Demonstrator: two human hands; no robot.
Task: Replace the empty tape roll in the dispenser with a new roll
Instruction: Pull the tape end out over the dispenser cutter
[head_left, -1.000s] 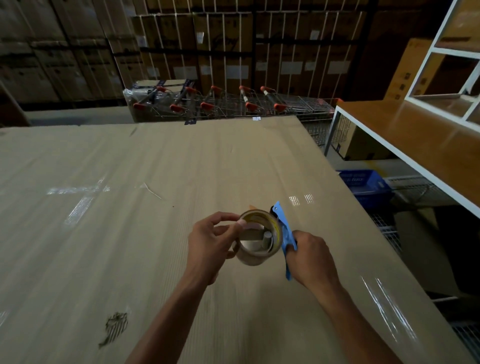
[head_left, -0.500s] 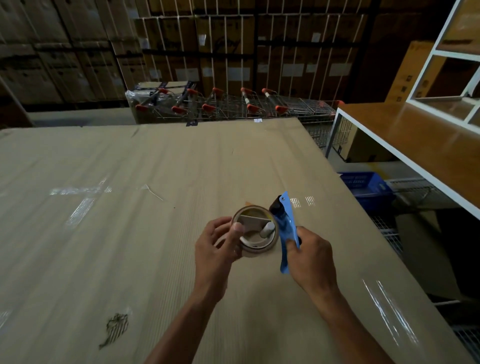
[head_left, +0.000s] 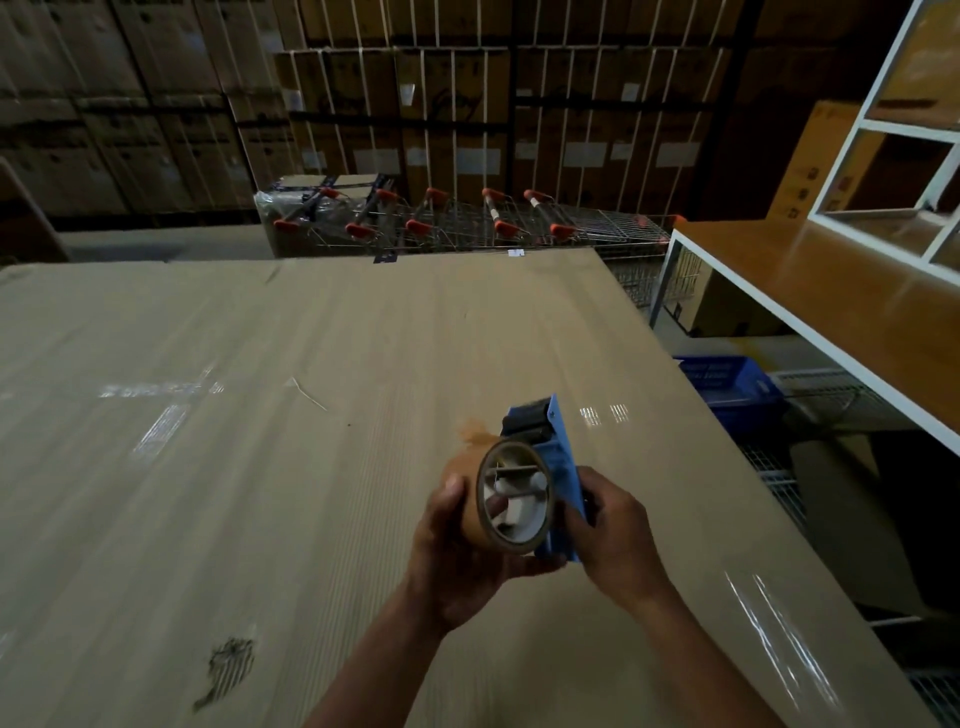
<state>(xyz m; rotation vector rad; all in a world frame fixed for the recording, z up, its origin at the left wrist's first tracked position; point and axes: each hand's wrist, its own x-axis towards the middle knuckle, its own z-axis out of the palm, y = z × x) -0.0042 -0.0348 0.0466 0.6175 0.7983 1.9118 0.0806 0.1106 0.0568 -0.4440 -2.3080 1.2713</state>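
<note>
So both forearms come in from 6 o'clock. Our left hand (head_left: 457, 551) is wrapped around the brown tape roll (head_left: 498, 504), thumb up on its outer face, fingers curled underneath. Our right hand (head_left: 613, 535) grips the blue tape dispenser (head_left: 558, 467) at 3 o'clock of the roll, fingers closed on its frame. The roll sits on the dispenser's hub, open side facing us, held above a big cardboard sheet (head_left: 260, 415). Toward 12 o'clock we've got shopping carts (head_left: 467, 223) and stacked cartons (head_left: 415, 104); a wooden shelf (head_left: 857, 291) sits at 2 o'clock.
</note>
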